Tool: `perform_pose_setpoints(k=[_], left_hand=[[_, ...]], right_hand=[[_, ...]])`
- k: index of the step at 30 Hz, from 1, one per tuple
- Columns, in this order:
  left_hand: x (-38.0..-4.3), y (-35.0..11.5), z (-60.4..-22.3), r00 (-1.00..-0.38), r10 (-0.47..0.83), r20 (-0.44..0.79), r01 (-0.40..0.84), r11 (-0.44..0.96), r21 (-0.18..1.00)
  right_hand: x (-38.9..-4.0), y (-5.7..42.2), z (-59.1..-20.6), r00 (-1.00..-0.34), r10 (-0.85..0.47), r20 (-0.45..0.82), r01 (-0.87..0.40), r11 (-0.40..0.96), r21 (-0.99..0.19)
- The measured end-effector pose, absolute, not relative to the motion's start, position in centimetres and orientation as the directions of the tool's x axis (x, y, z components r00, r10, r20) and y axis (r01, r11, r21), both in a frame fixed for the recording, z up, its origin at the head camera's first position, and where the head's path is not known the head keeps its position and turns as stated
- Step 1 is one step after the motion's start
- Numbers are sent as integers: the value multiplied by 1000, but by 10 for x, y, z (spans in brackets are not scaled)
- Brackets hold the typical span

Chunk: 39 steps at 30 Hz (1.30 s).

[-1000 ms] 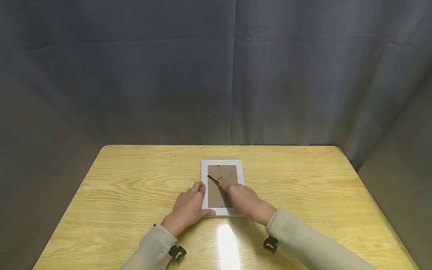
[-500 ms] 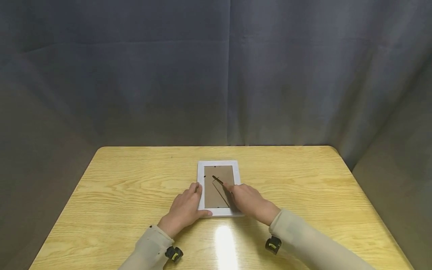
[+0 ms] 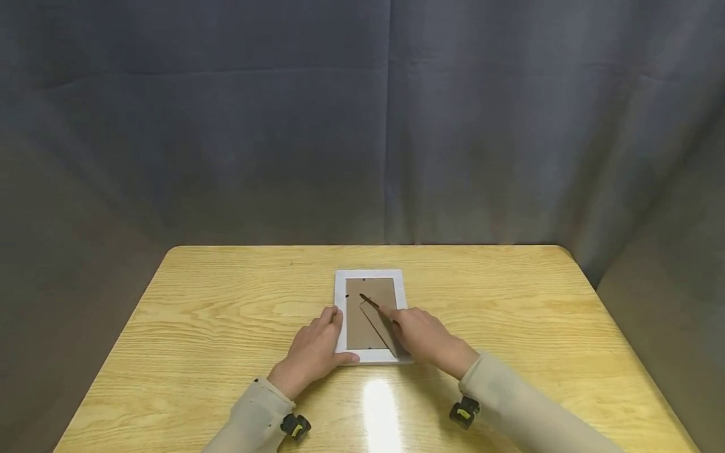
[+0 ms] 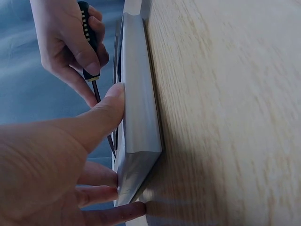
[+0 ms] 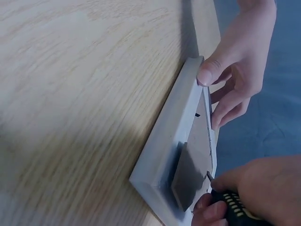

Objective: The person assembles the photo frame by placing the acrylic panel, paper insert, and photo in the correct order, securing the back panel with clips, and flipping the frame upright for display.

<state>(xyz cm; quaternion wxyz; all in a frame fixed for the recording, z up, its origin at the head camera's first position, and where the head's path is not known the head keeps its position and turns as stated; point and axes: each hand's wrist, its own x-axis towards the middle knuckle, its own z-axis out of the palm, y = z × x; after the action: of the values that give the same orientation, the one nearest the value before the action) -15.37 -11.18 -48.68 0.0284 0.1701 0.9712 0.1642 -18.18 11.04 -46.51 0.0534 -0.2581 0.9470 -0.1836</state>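
A white picture frame lies face down on the table, its brown backing board showing. Small dark tabs sit along the opening's edge. The stand flap on the back is lifted a little off the board. My left hand grips the frame's near left corner, thumb on the near edge and fingers along the left side. In my right hand is a screwdriver with a dark green handle and yellow marks. Its metal shaft slants over the backing, pointing to the far left.
The wood-grained table spreads out around the frame. A grey curtain hangs behind the table and along both sides. Black wrist-camera mounts are strapped at both cuffs.
The screwdriver's tip has moved right, from the tab at the left edge toward the middle of the backing. My right hand shifted slightly right with it. The left hand keeps its grip.
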Motion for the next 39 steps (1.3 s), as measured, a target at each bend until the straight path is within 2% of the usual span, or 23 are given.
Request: perform_pose_setpoints(k=[13, 25, 34, 39], left_hand=[[-153, -112, -490, -937, 349, 23, 336, 880, 336], [-154, -116, -488, -938, 346, 16, 330, 877, 349], [-153, -116, -489, -937, 348, 14, 331, 877, 347], [-153, -115, -489, -938, 346, 16, 330, 877, 350]], right_hand=[[-176, 128, -464, -876, -477, 73, -468, 804, -367], [-167, 143, -457, -891, -449, 65, -431, 793, -430], [-159, 160, -459, -891, -442, 100, -443, 802, -401], [-154, 171, -461, -899, -431, 76, -423, 811, -404]])
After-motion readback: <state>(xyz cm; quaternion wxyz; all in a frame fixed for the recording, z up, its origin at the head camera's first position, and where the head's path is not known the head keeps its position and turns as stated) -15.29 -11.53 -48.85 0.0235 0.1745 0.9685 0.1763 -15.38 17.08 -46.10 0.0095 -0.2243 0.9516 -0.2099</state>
